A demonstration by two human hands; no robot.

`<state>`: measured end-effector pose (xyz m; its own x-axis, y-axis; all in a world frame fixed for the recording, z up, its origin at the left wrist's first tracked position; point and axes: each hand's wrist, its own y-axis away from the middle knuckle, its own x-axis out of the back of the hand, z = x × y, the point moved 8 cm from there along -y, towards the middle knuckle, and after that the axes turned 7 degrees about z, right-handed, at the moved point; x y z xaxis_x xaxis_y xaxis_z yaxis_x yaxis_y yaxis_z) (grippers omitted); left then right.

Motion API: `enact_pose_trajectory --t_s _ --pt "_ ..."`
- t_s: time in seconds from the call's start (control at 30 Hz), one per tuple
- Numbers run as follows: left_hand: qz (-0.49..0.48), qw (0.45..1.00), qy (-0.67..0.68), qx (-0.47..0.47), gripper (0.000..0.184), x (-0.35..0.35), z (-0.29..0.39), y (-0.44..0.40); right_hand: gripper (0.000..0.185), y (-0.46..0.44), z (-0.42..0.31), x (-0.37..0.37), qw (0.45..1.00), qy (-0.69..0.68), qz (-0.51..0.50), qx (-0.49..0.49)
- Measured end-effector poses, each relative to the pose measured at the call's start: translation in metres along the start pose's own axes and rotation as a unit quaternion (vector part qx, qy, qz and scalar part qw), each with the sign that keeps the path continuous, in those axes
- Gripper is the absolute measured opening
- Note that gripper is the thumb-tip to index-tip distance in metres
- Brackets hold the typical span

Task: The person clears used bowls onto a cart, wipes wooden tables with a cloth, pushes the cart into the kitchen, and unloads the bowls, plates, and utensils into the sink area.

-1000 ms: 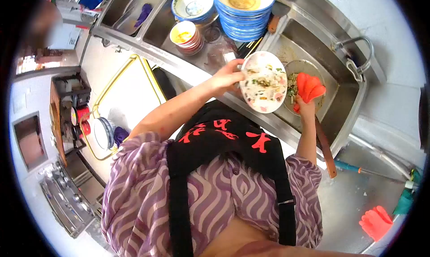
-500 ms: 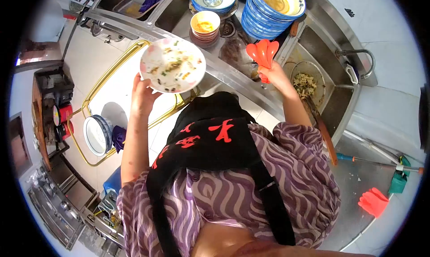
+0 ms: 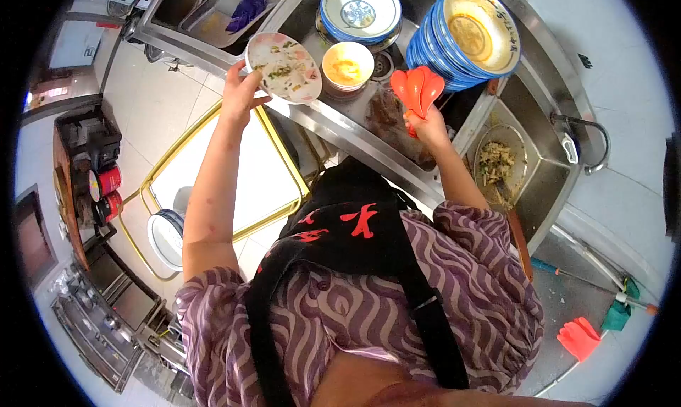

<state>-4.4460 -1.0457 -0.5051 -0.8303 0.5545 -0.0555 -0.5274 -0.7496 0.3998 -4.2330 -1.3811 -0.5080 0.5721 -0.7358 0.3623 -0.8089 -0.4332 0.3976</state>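
My left hand grips the rim of a white plate smeared with food scraps, tilted over the sink's front edge. Red soup spoons fan out from my right hand, which is closed round their handles. Just right of the plate, a small bowl with yellow residue tops a short stack in the middle basin. Behind it are white-and-blue bowls. A tall stack of blue-rimmed bowls rises beyond the spoons, its top one stained inside.
In the right basin lies a strainer with food scraps, below a curved faucet. A purple cloth is in the left basin. A gold-framed white table stands at my left, and a red glove lies at lower right.
My left hand has carried the plate forward, over the sink edge and closer to the small bowls, tilting it more. The spoons stay in my right hand, and the view has shifted slightly.
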Motion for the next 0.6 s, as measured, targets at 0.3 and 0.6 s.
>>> enact_pose_trajectory --t_s 0.3,0.6 --pt "0.005 0.986 -0.169 0.01 0.062 -0.051 -0.001 -0.092 0.034 -0.038 -0.058 -0.018 0.98 0.156 -0.011 0.124" --pt "0.016 0.951 -0.308 0.001 0.065 -0.083 -0.023 -0.146 0.034 -0.064 -0.07 -0.019 0.951 0.271 -0.012 0.148"
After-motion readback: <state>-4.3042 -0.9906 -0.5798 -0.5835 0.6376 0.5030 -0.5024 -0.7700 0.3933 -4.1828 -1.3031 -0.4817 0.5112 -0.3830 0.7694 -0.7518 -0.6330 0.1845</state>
